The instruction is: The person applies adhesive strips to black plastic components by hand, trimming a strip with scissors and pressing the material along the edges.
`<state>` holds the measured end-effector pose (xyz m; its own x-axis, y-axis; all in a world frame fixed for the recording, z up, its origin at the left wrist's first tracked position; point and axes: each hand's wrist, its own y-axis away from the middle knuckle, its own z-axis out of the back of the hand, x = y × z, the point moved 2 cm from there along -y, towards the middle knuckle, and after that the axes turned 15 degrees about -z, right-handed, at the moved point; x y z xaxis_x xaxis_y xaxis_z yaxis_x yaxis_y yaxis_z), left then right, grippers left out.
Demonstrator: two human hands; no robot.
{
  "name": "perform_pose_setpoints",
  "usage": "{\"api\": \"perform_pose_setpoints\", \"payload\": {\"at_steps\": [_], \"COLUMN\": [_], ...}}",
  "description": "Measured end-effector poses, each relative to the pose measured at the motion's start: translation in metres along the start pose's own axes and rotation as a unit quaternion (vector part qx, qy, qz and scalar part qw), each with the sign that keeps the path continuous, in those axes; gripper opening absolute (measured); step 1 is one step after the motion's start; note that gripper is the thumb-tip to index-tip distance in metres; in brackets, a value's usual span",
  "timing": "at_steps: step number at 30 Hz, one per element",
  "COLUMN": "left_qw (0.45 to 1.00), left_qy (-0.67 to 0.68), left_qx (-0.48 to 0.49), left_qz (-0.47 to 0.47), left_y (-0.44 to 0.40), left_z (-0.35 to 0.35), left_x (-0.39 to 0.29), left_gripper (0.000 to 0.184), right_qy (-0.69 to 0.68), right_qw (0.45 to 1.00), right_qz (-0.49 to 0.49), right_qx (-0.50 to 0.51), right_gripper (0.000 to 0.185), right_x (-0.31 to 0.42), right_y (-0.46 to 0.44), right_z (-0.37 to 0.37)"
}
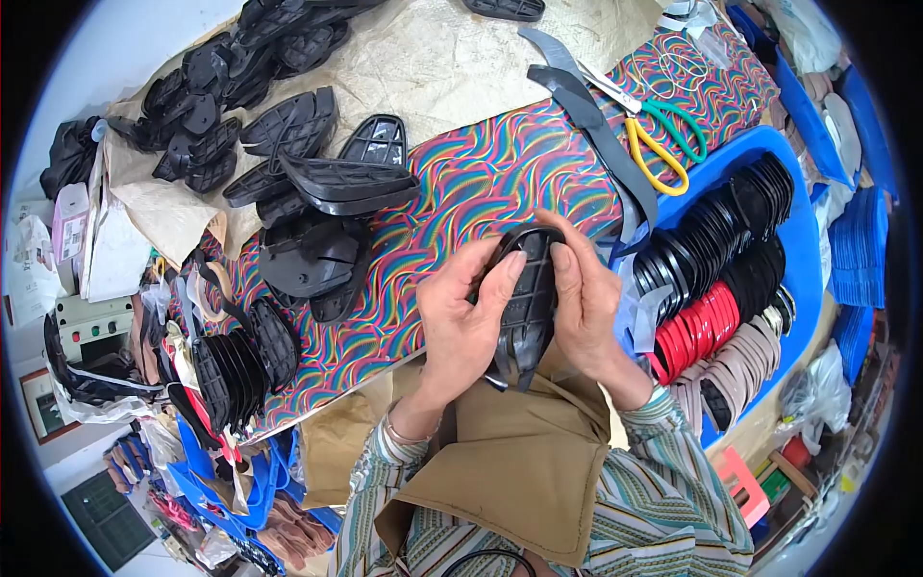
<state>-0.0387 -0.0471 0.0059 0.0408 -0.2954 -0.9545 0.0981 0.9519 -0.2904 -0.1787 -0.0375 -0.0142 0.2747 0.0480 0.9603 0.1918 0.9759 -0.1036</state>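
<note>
Between my two hands is a black shoe sole (527, 310), its ribbed face turned up toward me. My left hand (460, 322) grips its left edge, thumb pressed on the ribbed face. On the opposite edge my right hand (585, 300) is closed, with the thumb near the upper end and the other fingers mostly hidden behind. Black strips hang at the sole's lower end, above the brown apron (519, 442) on my lap. Left of my hands, a pile of black soles (317, 260) lies on the patterned tabletop (481, 192).
Scissors (654, 144) with green and yellow handles lie at the back right beside grey strips (596, 125). To the right, a blue basket (808, 260) holds rows of black, red and beige pieces. More black soles (231, 82) cover the far left; several stand stacked (226, 380) at the table's left edge.
</note>
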Motion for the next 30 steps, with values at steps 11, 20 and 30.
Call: {"api": "perform_pose_setpoints", "payload": {"at_steps": [11,20,30], "left_qw": [0.979,0.969,0.953], "left_qy": [-0.017,0.013,0.029], "left_qx": [-0.185,-0.228,-0.283], "left_qz": [-0.085,-0.093,-0.108], "left_y": [0.001,0.001,-0.004], "left_z": [-0.003,-0.001,0.002], "left_x": [0.008,0.013,0.016], "left_gripper": [0.018,0.019,0.02], "right_qy": [-0.233,-0.291,-0.045], "right_qw": [0.945,0.927,0.975], "right_qz": [-0.209,-0.151,-0.161], "right_qx": [0.098,0.181,0.146], "right_gripper": [0.04,0.061,0.027], "right_x": [-0.023,-0.005,-0.001], "right_y": [0.03,0.025,0.024], "right_z": [-0.007,-0.012,0.017]}}
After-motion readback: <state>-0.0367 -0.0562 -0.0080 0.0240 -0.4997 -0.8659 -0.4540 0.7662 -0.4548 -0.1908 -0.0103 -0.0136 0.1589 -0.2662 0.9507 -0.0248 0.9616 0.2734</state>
